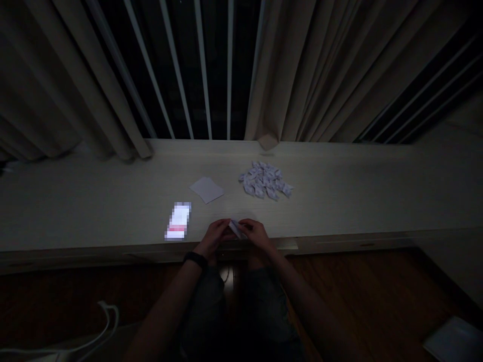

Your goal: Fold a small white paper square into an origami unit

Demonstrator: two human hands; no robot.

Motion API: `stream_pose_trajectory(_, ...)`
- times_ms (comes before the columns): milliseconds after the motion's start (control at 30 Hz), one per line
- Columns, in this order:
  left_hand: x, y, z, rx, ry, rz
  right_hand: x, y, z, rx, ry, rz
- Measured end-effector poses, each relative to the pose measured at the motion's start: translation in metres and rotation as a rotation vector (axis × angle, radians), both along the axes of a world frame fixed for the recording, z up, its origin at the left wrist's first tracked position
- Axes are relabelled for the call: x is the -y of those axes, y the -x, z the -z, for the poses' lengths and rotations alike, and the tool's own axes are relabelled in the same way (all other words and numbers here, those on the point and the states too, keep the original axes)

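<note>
A small folded piece of white paper (235, 229) is held between my two hands at the front edge of the ledge. The fingers of my left hand (218, 234) pinch its left side. On its right side my right hand (255, 232) grips it, thumb and fingers closed together. Beyond my hands lies a small stack of white paper sheets (207, 190), slightly fanned. Right of the stack is a heap of several folded paper pieces (264, 180). The dim light hides the finer folds of the piece in my hands.
A lit phone (178, 221), its screen blurred out, lies left of my hands on the pale ledge (350, 196). Curtains (302, 70) and window bars (204, 75) stand behind. A white cable (109, 322) hangs at lower left; a pale flat object (455, 339) is at lower right.
</note>
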State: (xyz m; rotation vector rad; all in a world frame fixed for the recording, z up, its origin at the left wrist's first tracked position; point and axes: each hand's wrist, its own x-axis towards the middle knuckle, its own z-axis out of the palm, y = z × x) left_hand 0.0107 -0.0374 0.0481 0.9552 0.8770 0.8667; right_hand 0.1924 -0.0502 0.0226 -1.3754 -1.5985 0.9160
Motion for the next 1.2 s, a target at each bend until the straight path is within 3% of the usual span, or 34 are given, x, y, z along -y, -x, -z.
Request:
stream_pose_trajectory(100, -0.001, 0.000, 0.003, -0.024, -0.002, 0.007, 0.000, 0.001, -0.004, 0.021, 0.002, 0.012)
stream_pose_trajectory(233, -0.009, 0.000, 0.016, -0.240, -0.083, -0.038, -0.003, 0.002, 0.000, 0.054, -0.010, 0.100)
stream_pose_trajectory(333, -0.017, -0.001, 0.025, -0.343, -0.139, -0.084, -0.007, 0.000, 0.007, -0.033, 0.041, 0.113)
stream_pose_trajectory(433, -0.028, -0.002, 0.027, -0.423, -0.177, -0.041, -0.015, -0.004, 0.011, -0.110, 0.113, 0.112)
stream_pose_trajectory(500, -0.037, -0.003, 0.026, -0.525, -0.250, 0.002, -0.022, -0.008, 0.011, -0.044, 0.121, 0.141)
stream_pose_trajectory(633, -0.048, -0.005, 0.025, -0.851, -0.506, -0.029, -0.031, -0.013, 0.011, 0.304, 0.079, 0.212)
stream_pose_trajectory(767, -0.039, -0.006, 0.029, -1.030, -0.873, 0.013, -0.028, -0.008, 0.014, 0.498, 0.064, 0.247)
stream_pose_trajectory(867, -0.026, -0.003, 0.033, -1.086, -1.047, 0.041, -0.023, -0.002, 0.018, 0.536, 0.028, 0.288)
stream_pose_trajectory(1033, -0.016, 0.001, 0.035, -1.109, -1.142, 0.054, -0.020, 0.005, 0.024, 0.523, -0.129, 0.283)
stream_pose_trajectory(1200, -0.015, -0.001, 0.028, -1.119, -1.115, 0.097, -0.018, 0.001, 0.029, 0.506, -0.239, 0.165)
